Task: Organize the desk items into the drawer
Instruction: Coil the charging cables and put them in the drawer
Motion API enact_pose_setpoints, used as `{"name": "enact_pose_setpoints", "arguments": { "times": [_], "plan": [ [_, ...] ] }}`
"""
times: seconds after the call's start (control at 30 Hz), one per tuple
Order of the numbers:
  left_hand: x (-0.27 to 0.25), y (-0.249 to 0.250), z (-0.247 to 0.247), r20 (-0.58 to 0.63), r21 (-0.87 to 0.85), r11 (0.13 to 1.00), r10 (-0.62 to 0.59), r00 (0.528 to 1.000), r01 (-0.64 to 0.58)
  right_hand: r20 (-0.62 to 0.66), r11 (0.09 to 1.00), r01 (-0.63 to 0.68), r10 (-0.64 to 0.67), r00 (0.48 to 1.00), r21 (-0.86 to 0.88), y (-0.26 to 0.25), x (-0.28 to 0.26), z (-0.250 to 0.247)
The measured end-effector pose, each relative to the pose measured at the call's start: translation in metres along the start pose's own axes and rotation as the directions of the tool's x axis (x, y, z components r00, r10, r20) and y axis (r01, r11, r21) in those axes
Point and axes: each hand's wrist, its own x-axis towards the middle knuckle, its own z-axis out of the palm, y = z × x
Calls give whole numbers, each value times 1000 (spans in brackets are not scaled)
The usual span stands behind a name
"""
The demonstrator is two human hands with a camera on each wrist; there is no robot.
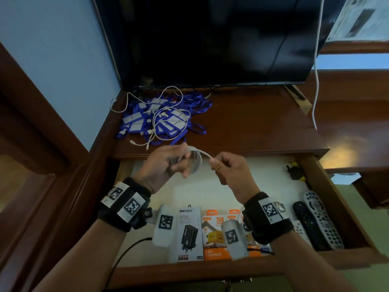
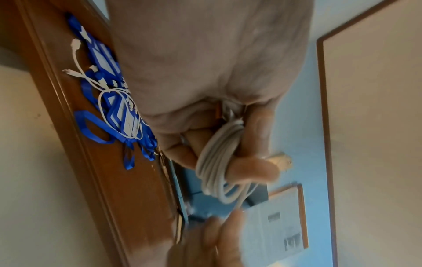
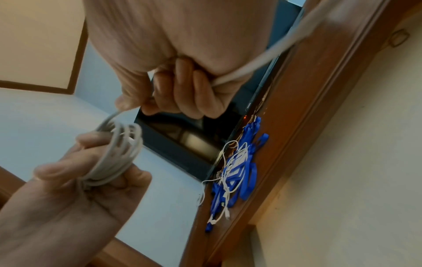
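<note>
Cable (image 1: 194, 159), grey and wound in loops, hangs above the open drawer (image 1: 315, 182): the left hand (image 1: 166, 163) has its grip curled round the coil, the right hand (image 1: 229, 167) pinches the loose end. Behind, blue lanyards (image 1: 166, 119) and thin white cords (image 1: 155, 125) lie heaped on the bench (image 1: 252, 123).

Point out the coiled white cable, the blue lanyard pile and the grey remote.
coiled white cable (image 2: 217, 162), left wrist view, middle of the loops.
blue lanyard pile (image 1: 168, 121), head view, a badge holder mid-pile.
grey remote (image 1: 325, 222), head view, its button face.
</note>
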Motion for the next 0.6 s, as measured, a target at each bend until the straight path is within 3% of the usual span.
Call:
{"name": "enact_pose_setpoints", "arguments": {
  "times": [0.1,0.27,0.47,0.6],
  "plan": [
    [3,8,-12,-110,-91,995,41,993,-51,-8,995,-42,41,999,-89,11,1,-10],
    [4,7,-10,-218,-199,973,71,973,-116,-34,936,0,-13,999,-353,14,3,-17],
    [13,3,5,-358,-20,984,161,920,-180,175,855,97,-7,984,-510,-9,0,5],
    [14,2,17,-340,184,967,232,911,-178,288,831,171,-13,958,-530,-25,-1,17]
  ]
}}
